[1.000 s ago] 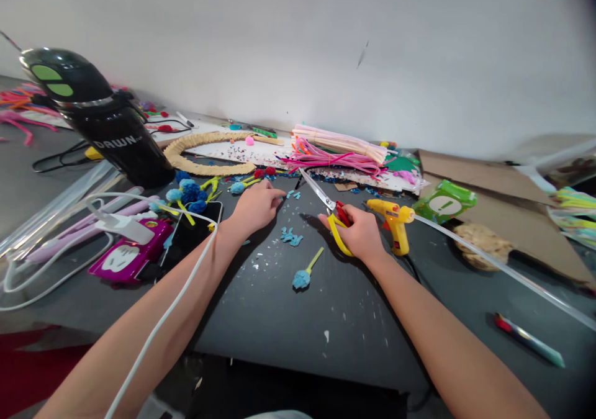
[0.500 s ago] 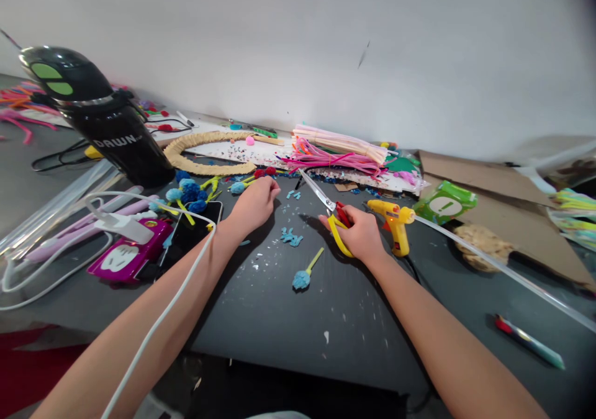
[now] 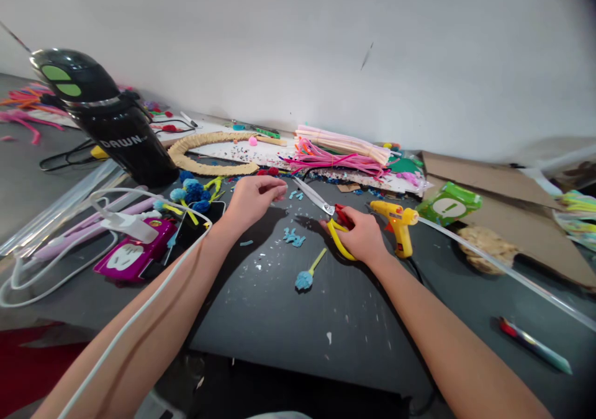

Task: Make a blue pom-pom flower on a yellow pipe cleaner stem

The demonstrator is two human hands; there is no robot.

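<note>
My right hand (image 3: 361,234) grips scissors (image 3: 316,197) by their red and yellow handles, with the blades pointing away and to the left. Across from the blade tips is my left hand (image 3: 254,200), fingers bent and drawn together. Whatever its fingertips may hold cannot be made out. Between the hands, small cut light-blue pieces (image 3: 294,238) lie in a loose pile on the dark table. Closer to me rests a light-blue fuzzy flower (image 3: 303,280) with a yellow-green stem (image 3: 318,261). Blue pompom flowers (image 3: 193,194) are bunched left of my left hand.
A yellow glue gun (image 3: 397,223) stands right of my right hand. A black bottle (image 3: 123,130), a magenta power strip (image 3: 135,251) and a white cable (image 3: 153,295) are on the left. Pipe cleaners (image 3: 342,149) and a wrapped ring (image 3: 179,155) lie behind. A pen (image 3: 535,346) sits right.
My left hand has shifted slightly right, its fingers now stretching further toward the scissors. The scissor blades have dipped lower and look more closed. The view has shifted slightly.
</note>
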